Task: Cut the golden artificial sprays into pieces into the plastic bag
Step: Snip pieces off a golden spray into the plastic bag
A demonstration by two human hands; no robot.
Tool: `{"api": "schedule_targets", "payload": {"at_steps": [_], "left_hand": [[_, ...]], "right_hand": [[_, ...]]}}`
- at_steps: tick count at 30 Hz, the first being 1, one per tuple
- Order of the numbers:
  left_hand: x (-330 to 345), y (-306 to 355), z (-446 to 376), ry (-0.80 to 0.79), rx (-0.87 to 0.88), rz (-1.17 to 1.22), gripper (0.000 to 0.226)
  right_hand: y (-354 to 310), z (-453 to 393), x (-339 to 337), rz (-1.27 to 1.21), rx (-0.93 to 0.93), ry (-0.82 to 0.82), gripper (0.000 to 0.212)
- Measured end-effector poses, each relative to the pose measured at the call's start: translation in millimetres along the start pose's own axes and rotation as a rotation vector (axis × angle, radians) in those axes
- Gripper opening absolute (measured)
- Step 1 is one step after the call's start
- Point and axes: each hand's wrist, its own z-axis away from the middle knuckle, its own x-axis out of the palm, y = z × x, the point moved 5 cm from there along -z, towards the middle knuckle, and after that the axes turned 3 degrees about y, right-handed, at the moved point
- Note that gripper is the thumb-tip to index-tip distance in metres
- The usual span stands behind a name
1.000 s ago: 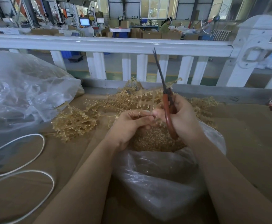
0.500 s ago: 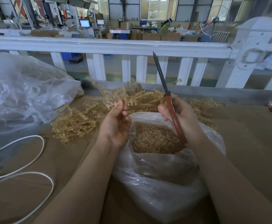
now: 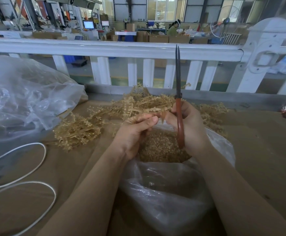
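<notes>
Two hazards are judged likeliest from here; cut bits may be scattered onto the brown cardboard-covered table [image 3: 261,150] if the spray is snipped beyond the rim of the clear plastic bag [image 3: 166,189], whose open mouth lies directly beneath both hands and is already loaded with golden clippings; the soft rim could also be pushed shut by a forearm resting on it. A nicked finger is the second risk, since the left fingertips are held very near the scissors and the spray piece between the hands is short. Another large crumpled clear plastic sheet [image 3: 24,103] is spread at the far left, with a white cord [image 3: 36,160] looped below it and a white railing [image 3: 115,48] behind the table. The pile of uncut golden artificial sprays [image 3: 91,123] is heaped just behind the bag, from the left of the hands round to the right. The red-handled scissors [image 3: 179,123] are gripped by the right hand [image 3: 191,128], fingers curled round the handle, blades upright and almost closed; nothing is seen between them. A golden spray stem [image 3: 155,110] is pinched by the left hand [image 3: 135,132] between thumb and curled fingers, above the bag mouth, its end touching the right fingers.
</notes>
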Motion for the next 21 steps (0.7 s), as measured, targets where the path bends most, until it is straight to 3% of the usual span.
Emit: {"api": "schedule_targets", "payload": {"at_steps": [3, 5, 10, 12, 18, 21], "left_hand": [[0.5, 0.1, -0.3, -0.036, 0.022, 0.017, 0.017], [2.2, 2.3, -0.7, -0.075, 0.055, 0.066, 0.025], [-5.9, 11.8, -1.2, -0.028, 0.145, 0.238, 0.095], [-10.2, 14.1, -1.3, -0.001, 0.183, 0.219, 0.107], [4.8, 8.0, 2.2, -0.151, 0.128, -0.133, 0.099], [14.6, 0.8, 7.2, -0.245, 0.095, -0.274, 0.053]], "right_hand": [[-0.6, -1.4, -3.3, -0.059, 0.028, 0.012, 0.026], [-4.0, -1.9, -6.0, -0.139, 0.05, 0.021, 0.026], [-6.0, -5.1, -19.6, -0.282, 0.115, 0.115, 0.027], [-5.8, -6.0, -23.3, -0.291, 0.131, 0.12, 0.028], [-8.2, -3.3, -15.1, -0.158, 0.129, -0.024, 0.025], [-8.8, -1.1, -8.4, -0.14, 0.109, -0.042, 0.025]]}}
